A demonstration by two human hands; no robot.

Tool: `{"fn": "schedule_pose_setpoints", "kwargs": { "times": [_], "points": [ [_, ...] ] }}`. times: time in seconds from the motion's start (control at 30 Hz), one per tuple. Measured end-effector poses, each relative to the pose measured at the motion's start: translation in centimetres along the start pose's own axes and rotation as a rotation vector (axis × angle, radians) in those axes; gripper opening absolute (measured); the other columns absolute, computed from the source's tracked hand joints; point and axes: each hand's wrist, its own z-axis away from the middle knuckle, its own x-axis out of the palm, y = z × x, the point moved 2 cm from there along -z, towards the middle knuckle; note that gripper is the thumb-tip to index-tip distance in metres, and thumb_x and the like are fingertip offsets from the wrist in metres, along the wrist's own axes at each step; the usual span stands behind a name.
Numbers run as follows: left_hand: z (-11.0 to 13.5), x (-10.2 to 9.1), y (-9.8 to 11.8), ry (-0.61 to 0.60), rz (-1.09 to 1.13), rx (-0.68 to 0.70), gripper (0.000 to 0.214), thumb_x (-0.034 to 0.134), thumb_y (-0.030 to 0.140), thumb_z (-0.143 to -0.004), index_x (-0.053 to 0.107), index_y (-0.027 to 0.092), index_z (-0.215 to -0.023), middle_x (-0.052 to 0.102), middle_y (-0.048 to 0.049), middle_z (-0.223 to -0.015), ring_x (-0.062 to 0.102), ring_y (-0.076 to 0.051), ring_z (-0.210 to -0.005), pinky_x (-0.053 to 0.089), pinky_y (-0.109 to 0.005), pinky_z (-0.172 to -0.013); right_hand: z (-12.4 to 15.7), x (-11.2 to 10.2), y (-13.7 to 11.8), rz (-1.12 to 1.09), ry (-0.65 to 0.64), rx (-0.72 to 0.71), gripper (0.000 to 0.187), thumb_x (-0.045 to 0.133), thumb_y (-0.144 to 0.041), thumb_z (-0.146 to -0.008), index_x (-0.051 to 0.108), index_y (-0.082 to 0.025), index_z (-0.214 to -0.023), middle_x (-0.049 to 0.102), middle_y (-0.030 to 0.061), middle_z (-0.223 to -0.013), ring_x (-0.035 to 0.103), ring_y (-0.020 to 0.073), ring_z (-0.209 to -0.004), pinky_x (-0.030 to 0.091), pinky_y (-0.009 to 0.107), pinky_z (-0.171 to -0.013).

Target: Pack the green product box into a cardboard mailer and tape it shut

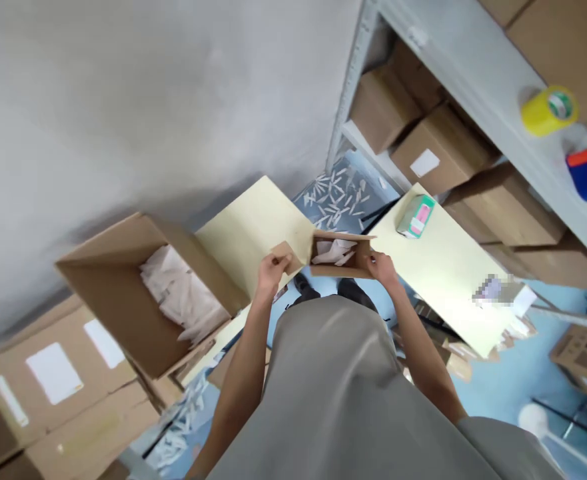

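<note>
A small open cardboard box [340, 272] is held in front of my body between my two hands. Inside it lie a few white paper-like packets [336, 251]. My left hand [273, 270] has its fingers closed on the box's left end flap, which sticks outward. At the other end my right hand [382, 267] pinches the box's edge or flap; its fingertips are partly hidden. To the left stands a large open cardboard box [113, 300] with a heap of similar white packets [180, 293] in it.
Two pale yellow tabletops [253, 227] flank me; the right one bears a green-and-pink box [416, 215]. White strips [336, 200] litter the blue floor. Shelving at right holds cartons [443, 150] and a yellow tape roll [550, 110]. Stacked cartons [73, 407] stand at lower left.
</note>
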Motion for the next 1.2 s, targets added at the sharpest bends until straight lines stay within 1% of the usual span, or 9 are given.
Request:
{"fn": "schedule_pose_setpoints", "kwargs": {
  "times": [0.1,0.2,0.33,0.53,0.6,0.7,0.8,0.97,1.2],
  "points": [
    [-0.8,2.8,2.4,0.084,0.085,0.043,0.044,0.078,0.055,-0.084,0.071,0.016,-0.102,0.078,-0.0098,-0.098,0.075,-0.024,-0.096,0.063,-0.035,-0.082,2.8,-1.1,7.8,-0.035,0.076,0.232,0.031,0.052,-0.027,-0.112,0.081,-0.014,-0.111,0.084,0.0200,-0.113,0.079,0.0323,-0.104,0.047,0.033,-0.082],
    [0.3,7.9,6.3,-0.181,0.093,0.183,0.058,0.080,0.059,-0.083,0.073,0.015,-0.120,0.080,-0.0128,-0.115,0.076,-0.027,-0.104,0.064,-0.036,-0.086,5.1,-1.8,14.4,-0.097,0.125,0.361,0.031,0.052,-0.026,-0.112,0.081,-0.014,-0.115,0.084,0.0208,-0.116,0.079,0.0329,-0.106,0.048,0.034,-0.082],
    [6.8,19.6,11.6,-0.598,-0.111,0.461,0.047,0.077,0.055,-0.093,0.079,0.018,-0.122,0.081,-0.0101,-0.117,0.077,-0.029,-0.109,0.063,-0.039,-0.097,6.1,-2.4,20.8,-0.193,0.162,0.427,0.030,0.053,-0.027,-0.112,0.081,-0.015,-0.117,0.085,0.0192,-0.119,0.080,0.0326,-0.108,0.049,0.033,-0.083],
    [16.2,36.9,14.9,-0.861,-0.565,0.911,0.025,0.074,0.034,-0.102,0.083,0.028,-0.124,0.080,-0.0079,-0.125,0.073,-0.027,-0.123,0.055,-0.039,-0.116,5.5,-3.5,29.1,-0.335,0.172,0.417,0.028,0.055,-0.030,-0.113,0.081,-0.019,-0.115,0.086,0.0148,-0.118,0.081,0.0306,-0.107,0.050,0.031,-0.082],
    [15.7,40.5,15.3,-0.772,-0.541,0.950,0.027,0.071,0.038,-0.105,0.080,0.026,-0.127,0.080,-0.0090,-0.129,0.074,-0.027,-0.124,0.055,-0.039,-0.115,5.6,-3.9,32.0,-0.366,0.172,0.424,0.028,0.055,-0.030,-0.113,0.081,-0.019,-0.115,0.086,0.0144,-0.118,0.081,0.0300,-0.107,0.050,0.030,-0.082],
    [11.9,44.8,15.6,-0.435,-0.547,0.879,0.037,0.063,0.041,-0.108,0.071,0.022,-0.139,0.075,-0.0139,-0.137,0.072,-0.029,-0.127,0.058,-0.040,-0.110,5.9,-4.5,35.8,-0.405,0.170,0.449,0.029,0.054,-0.030,-0.114,0.081,-0.018,-0.116,0.086,0.0139,-0.118,0.082,0.0288,-0.107,0.051,0.029,-0.081],
    [7.7,49.2,15.0,-0.259,-0.786,0.722,0.072,0.082,0.046,-0.094,0.057,0.016,-0.154,0.065,-0.0227,-0.151,0.062,-0.039,-0.143,0.053,-0.046,-0.116,5.8,-4.7,38.7,-0.450,0.161,0.485,0.029,0.054,-0.030,-0.114,0.080,-0.018,-0.118,0.086,0.0138,-0.120,0.082,0.0281,-0.108,0.053,0.028,-0.083],
    [5.3,53.8,12.8,-0.212,-1.103,0.416,0.092,0.091,0.053,-0.084,0.051,0.010,-0.155,0.065,-0.0303,-0.146,0.069,-0.047,-0.134,0.056,-0.051,-0.108,5.0,-4.5,40.9,-0.520,0.143,0.534,0.028,0.055,-0.030,-0.114,0.081,-0.019,-0.118,0.086,0.0138,-0.119,0.082,0.0290,-0.111,0.056,0.029,-0.088],
    [2.4,51.8,12.7,-0.200,-1.036,0.253,0.072,0.092,0.023,-0.066,0.060,0.013,-0.130,0.075,-0.0235,-0.133,0.069,-0.045,-0.133,0.057,-0.051,-0.110,3.5,-3.6,42.0,-0.583,0.119,0.538,0.027,0.056,-0.030,-0.114,0.080,-0.019,-0.121,0.086,0.0133,-0.121,0.082,0.0283,-0.113,0.057,0.030,-0.092]
  ]
}}
